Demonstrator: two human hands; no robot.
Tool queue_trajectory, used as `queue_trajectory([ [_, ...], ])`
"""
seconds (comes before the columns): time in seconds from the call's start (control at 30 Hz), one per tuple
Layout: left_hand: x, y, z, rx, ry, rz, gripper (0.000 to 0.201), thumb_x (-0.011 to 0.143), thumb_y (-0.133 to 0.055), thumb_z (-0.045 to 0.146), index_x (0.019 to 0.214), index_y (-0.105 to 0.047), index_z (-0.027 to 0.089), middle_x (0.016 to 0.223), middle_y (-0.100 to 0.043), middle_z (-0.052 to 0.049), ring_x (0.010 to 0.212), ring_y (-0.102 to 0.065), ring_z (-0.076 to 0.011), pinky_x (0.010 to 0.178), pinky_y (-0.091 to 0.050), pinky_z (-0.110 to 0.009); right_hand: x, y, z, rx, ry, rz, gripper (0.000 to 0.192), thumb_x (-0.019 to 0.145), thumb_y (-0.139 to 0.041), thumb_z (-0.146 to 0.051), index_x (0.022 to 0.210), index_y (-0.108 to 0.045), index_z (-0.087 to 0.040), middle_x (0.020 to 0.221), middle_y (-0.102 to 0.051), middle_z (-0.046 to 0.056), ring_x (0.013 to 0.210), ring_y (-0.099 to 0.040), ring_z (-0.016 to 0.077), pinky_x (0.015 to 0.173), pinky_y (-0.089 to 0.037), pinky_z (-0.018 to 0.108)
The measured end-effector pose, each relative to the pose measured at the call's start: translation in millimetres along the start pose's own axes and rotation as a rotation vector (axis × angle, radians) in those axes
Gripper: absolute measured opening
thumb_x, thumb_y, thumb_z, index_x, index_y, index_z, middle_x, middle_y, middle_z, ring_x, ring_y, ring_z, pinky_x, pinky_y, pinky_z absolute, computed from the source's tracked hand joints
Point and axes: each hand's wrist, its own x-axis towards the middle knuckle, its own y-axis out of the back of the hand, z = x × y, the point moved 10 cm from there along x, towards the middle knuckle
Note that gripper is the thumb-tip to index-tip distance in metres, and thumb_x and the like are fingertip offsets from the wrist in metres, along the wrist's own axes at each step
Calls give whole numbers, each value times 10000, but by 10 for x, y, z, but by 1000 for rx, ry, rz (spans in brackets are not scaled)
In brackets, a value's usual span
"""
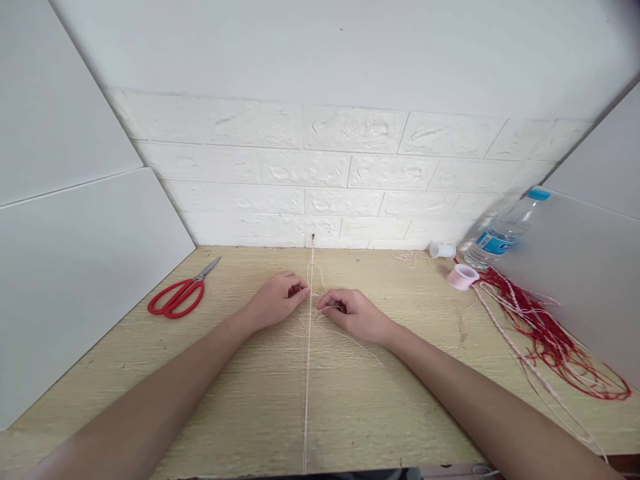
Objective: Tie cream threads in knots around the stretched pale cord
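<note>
- A thin pale pink cord [307, 373] runs in a straight, taut line down the middle of the frame, from a small pin [313, 236] at the foot of the wall to the bottom edge.
- Finer loose strands [350, 337] of the same pale thread loop out on either side of the cord at mid-frame, lying on the wooden table [240, 400].
- The left hand [277, 300] rests on the table just left of the cord, fingers curled in, thumb and forefinger pinched together on a strand right beside the cord.
- The right hand [353, 313] lies just right of the cord, knuckles up, fingertips closed narrowly on a strand loop.
- Both forearms reach in from the lower corners and converge at centre.
- Red-handled scissors [180, 293] lie at left, well apart from the hands.
- At upper right stand a white spool [442, 251], a pink spool [463, 276] and a tilted plastic water bottle [500, 233].
- A tangle of red threads [555, 340] and pale braided cords [520, 360] spreads along the right edge.
- Nothing lies across the cord between the hands.
</note>
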Motion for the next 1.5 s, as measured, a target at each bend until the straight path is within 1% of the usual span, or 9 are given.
queue_trajectory([
  [0.6,-3,-11,-14,17,3,-8,272,887,-481,395,750,-603,194,716,-550,-14,710,-508,-161,679,-394,-302,-4,-4,-6,3,16,6,218,836,-499,-148,959,-675,-187,834,-645,14,663,-507,117,599,-391,242],
  [0.8,-3,-9,-11,17,4,-10,271,888,-481,391,752,-605,192,718,-552,-14,710,-510,-160,680,-395,-302,-5,9,-20,-12,13,8,229,833,-496,-137,962,-679,-183,786,-626,6,643,-490,113,582,-377,237],
  [0.97,-6,-16,-9,22,-1,-14,275,894,-475,388,749,-601,190,713,-548,-11,705,-506,-157,673,-390,-299,-2,3,-14,-18,16,1,230,836,-490,-137,967,-675,-180,794,-630,5,642,-488,110,590,-384,234],
  [1.13,-8,-20,-15,22,0,-16,273,895,-474,383,752,-599,187,716,-549,-13,704,-505,-156,670,-389,-297,-3,-11,1,-20,21,-1,232,839,-487,-138,973,-671,-184,856,-653,15,668,-508,113,607,-400,237],
  [1.5,1,-21,-18,26,4,-16,269,893,-478,382,754,-602,188,717,-544,-11,699,-501,-152,667,-386,-297,-3,2,-23,-16,34,6,234,836,-485,-121,965,-670,-183,835,-643,8,658,-503,104,602,-397,229],
])
